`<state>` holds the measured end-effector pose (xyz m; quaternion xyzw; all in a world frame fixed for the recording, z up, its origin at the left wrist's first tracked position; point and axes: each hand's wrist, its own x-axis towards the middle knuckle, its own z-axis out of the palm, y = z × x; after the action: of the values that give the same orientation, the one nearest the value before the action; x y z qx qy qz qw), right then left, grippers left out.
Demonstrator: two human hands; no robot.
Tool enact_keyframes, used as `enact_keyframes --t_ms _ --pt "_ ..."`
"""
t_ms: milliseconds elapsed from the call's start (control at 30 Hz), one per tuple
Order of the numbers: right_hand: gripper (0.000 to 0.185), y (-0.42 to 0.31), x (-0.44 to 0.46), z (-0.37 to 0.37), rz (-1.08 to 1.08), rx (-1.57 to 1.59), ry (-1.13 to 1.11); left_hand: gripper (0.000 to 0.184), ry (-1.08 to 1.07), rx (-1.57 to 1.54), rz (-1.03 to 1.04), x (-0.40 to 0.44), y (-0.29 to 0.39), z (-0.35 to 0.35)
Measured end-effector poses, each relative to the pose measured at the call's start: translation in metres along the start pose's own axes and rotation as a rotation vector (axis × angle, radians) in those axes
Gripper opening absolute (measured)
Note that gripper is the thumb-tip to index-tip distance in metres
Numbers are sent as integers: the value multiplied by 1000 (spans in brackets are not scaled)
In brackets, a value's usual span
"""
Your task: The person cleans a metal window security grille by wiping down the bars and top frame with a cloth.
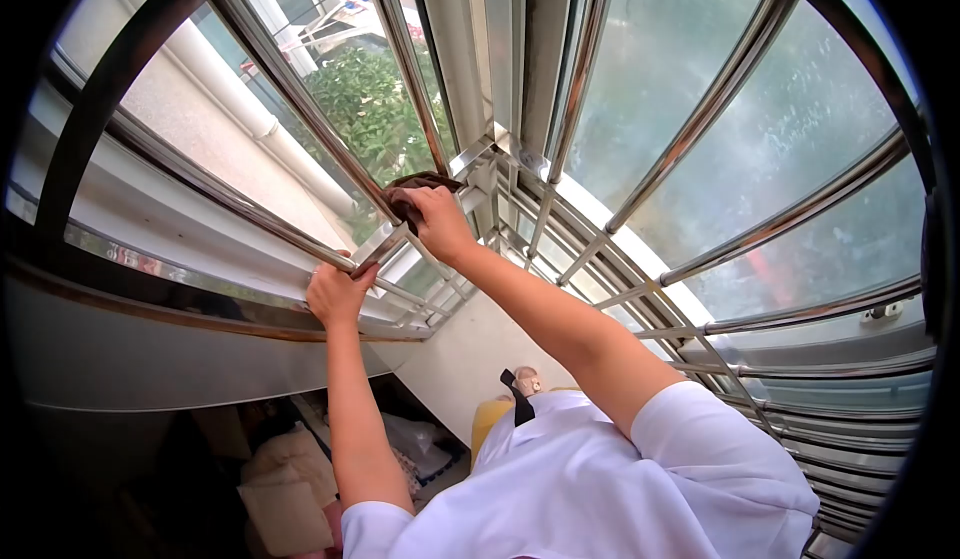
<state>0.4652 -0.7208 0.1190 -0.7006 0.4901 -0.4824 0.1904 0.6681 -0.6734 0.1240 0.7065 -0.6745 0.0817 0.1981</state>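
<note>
My right hand is closed on a dark brown cloth, pressing it against the metal window bars where an upright bar meets the flat crossbar. Part of the cloth is bunched under my fingers and hidden. Lower and to the left, my left hand is wrapped around the metal railing, with the thumb on the near side. Some of its fingers are out of sight behind the metal.
More shiny bars run along the right, in front of a hazy window pane. A white pipe and green shrubs are outside. Below left, bags and folded items lie under a grey panel.
</note>
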Motion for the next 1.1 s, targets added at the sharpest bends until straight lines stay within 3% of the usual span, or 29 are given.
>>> enact_keyframes --t_ms 167,233,300,367,433,567,633,667,733,867,967,1100 --pt "35 12 -37 -26 15 142 9 46 -21 -24 -12 0 3 -3" --pt "31 24 -64 -38 354 313 -216 46 24 29 33 -1 1 -1" --pt "30 28 -89 -60 549 353 -175 50 14 39 29 2 2 -2" --pt "34 35 -101 -79 444 346 48 50 -19 53 6 1 3 -4" --pt "40 12 -82 -108 162 24 283 51 8 29 43 -1 -2 2" --pt "51 -18 -19 -129 -29 -303 475 49 16 9 80 -1 -10 9" --pt "52 10 3 -114 43 -586 399 49 -20 -14 116 -1 -14 10" --pt "52 31 6 -102 40 -586 411 49 2 -43 144 -1 -17 11" --pt "56 61 11 -84 78 -1045 208 48 34 -36 167 -1 -18 12" --pt "62 74 28 -75 288 -1189 181 48 53 -1 193 -2 -20 17" --pt "61 62 38 -94 483 -1047 -6 49 54 7 207 -1 -21 18" --pt "57 81 18 -88 231 -1246 67 47 7 -2 173 -2 -18 15"
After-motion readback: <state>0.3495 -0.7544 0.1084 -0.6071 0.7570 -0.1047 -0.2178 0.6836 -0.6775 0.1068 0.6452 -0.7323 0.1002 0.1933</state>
